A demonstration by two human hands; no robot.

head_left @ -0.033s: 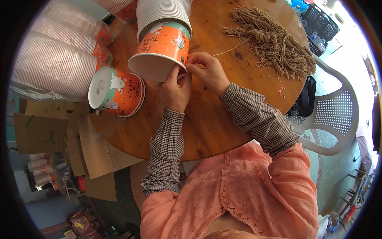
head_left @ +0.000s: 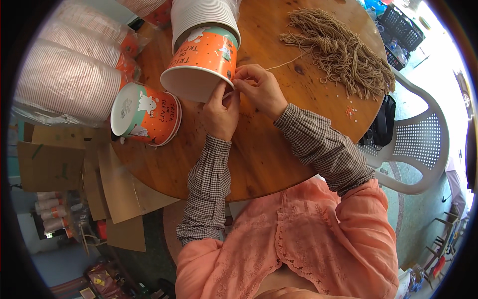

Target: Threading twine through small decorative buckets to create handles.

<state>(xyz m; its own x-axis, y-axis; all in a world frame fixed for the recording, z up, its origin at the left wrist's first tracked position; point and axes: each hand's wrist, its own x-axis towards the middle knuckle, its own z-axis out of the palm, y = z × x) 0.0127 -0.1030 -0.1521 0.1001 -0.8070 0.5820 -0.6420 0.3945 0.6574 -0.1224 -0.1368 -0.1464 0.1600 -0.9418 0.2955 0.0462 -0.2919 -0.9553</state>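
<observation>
An orange paper bucket [head_left: 211, 56] with ghost pictures lies on its side, its wide white mouth facing me and its base end inside a stack of nested white-rimmed buckets [head_left: 203, 17]. My left hand [head_left: 221, 112] grips its rim at the right, the thumb and fingers closed around the edge. Just beside that, my right hand [head_left: 261, 92] is closed in a pinch at the same rim. A thin tan cord [head_left: 285, 65] runs from it toward a heap of cut cords [head_left: 343, 57]; the cord's end is hidden between my fingers.
A short set of orange buckets [head_left: 154, 114] sits at the left on the round wooden table [head_left: 269, 164]. Plastic-wrapped bucket stacks [head_left: 69, 79] fill the far left. Small orange and white bits [head_left: 350, 112] lie near the right edge, beside a grey plastic chair [head_left: 418, 134]. Cardboard boxes [head_left: 52, 154] stand lower left.
</observation>
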